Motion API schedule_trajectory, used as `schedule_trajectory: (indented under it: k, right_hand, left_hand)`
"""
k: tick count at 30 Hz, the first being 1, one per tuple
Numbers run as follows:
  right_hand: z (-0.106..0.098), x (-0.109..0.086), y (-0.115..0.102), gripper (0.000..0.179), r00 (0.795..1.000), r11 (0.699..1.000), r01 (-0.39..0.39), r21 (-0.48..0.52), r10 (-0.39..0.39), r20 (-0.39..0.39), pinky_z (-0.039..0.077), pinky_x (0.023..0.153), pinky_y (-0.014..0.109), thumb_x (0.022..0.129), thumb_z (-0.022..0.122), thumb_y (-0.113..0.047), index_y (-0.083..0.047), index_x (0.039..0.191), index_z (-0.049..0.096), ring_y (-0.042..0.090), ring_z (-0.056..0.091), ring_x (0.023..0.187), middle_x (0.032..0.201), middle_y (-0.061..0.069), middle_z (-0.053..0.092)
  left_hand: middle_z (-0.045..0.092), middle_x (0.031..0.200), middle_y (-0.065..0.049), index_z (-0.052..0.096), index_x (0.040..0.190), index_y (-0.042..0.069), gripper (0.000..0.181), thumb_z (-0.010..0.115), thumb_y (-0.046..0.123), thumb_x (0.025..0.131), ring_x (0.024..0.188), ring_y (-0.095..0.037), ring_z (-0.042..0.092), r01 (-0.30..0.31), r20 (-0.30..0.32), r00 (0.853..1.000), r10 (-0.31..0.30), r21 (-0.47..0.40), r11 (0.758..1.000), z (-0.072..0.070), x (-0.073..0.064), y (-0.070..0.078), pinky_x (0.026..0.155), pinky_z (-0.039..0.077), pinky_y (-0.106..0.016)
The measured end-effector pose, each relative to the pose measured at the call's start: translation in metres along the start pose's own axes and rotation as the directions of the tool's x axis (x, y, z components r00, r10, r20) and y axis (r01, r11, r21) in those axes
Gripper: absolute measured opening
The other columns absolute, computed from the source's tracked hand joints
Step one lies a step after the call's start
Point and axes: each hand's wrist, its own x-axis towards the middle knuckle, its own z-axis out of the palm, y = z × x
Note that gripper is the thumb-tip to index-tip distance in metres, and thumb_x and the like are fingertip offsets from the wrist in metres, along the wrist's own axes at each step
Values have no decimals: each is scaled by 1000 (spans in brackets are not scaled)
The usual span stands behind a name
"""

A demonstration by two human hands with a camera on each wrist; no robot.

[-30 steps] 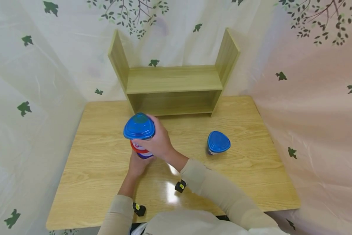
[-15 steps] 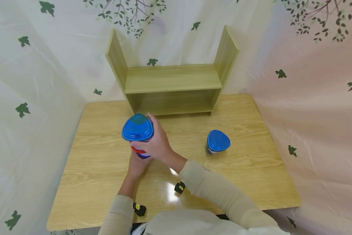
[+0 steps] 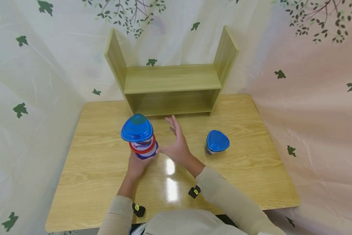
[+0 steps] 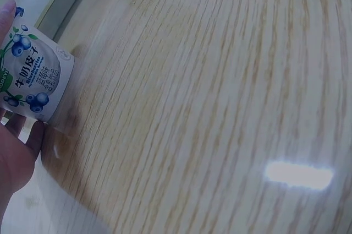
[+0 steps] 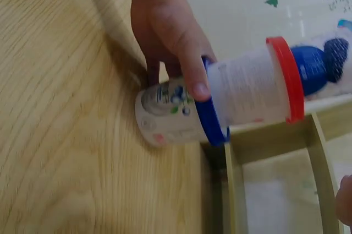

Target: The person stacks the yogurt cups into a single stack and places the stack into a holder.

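Three lidded cups stand stacked on the table. The bottom one is a white blueberry-printed cup with a dark blue lid. My left hand grips this bottom cup, thumb near its lid in the right wrist view. Above it sits a white cup with a red lid. Topping the stack is a cup with berry pictures and a bright blue, rounded-triangular lid. My right hand is just right of the stack, fingers spread and holding nothing.
Another cup with a blue rounded-triangular lid stands on the right of the wooden table. Behind the stack, a two-level wooden shelf stands against the leaf-patterned curtain.
My right hand has let go of the upper part of the stack and moved right, its fingers spreading. The left hand keeps its grip, and the stack stays in place.
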Motion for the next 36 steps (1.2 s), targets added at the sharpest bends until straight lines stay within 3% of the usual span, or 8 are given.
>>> schedule_trajectory:
  k: [5,11,12,15,18,22,31,36]
  right_hand:
    - [-38,-9,5,120,991,989,131,72,-129,-28,29,114,60,73,81,-46,2,158,10,40,30,145,155,29,34]
    - [-92,-21,15,111,975,977,211,29,-208,-72,41,108,48,77,82,-43,12,149,18,49,46,127,136,40,46]
    - [-100,-24,13,108,975,978,207,16,-205,-79,41,108,48,78,85,-34,14,147,18,51,46,125,134,41,46]
    - [-124,-35,5,98,986,991,123,-52,-128,-107,35,110,54,77,87,-4,18,145,20,53,42,128,136,43,45]
    - [-143,-47,-4,91,988,990,-48,-134,28,-150,27,112,61,70,81,19,18,144,28,50,38,135,141,38,45]
    - [-164,-62,6,84,963,951,-220,-215,178,-200,23,118,56,74,82,12,11,145,37,40,34,143,148,28,45]
    - [-196,-81,71,86,920,893,-381,-238,342,-190,20,120,55,82,84,-4,-3,153,36,38,27,148,157,18,37]
    - [-203,-81,82,93,886,852,-463,-244,442,-138,20,119,58,82,86,-16,-7,156,32,40,24,149,160,16,32]
  left_hand:
    - [41,151,-8,23,154,20,95,86,16,82,140,-33,39,50,6,999,-50,25,998,1,-2,2,116,29,-57]
    - [40,152,-8,21,154,21,96,85,18,83,141,-32,38,83,16,996,-83,29,996,3,-2,4,117,29,-55]
    - [40,152,-8,21,154,21,96,85,19,83,141,-32,37,80,17,997,-81,28,996,3,-2,4,117,29,-55]
    - [41,151,-4,23,154,25,96,87,24,82,139,-30,40,42,-4,999,-42,40,998,3,0,-11,115,31,-56]
    - [43,149,-2,24,152,28,96,88,29,80,138,-29,41,9,-23,1000,-8,52,999,2,3,-26,114,33,-57]
    - [42,149,0,23,153,30,98,88,33,79,138,-29,40,19,-25,1000,-18,52,998,1,3,-30,114,32,-58]
    - [42,149,0,24,153,30,97,88,31,80,138,-28,41,19,-25,1000,-17,42,999,1,3,-30,114,32,-57]
    - [42,149,0,24,153,30,99,88,35,78,138,-29,41,21,-20,1000,-20,30,999,0,4,-29,114,32,-58]
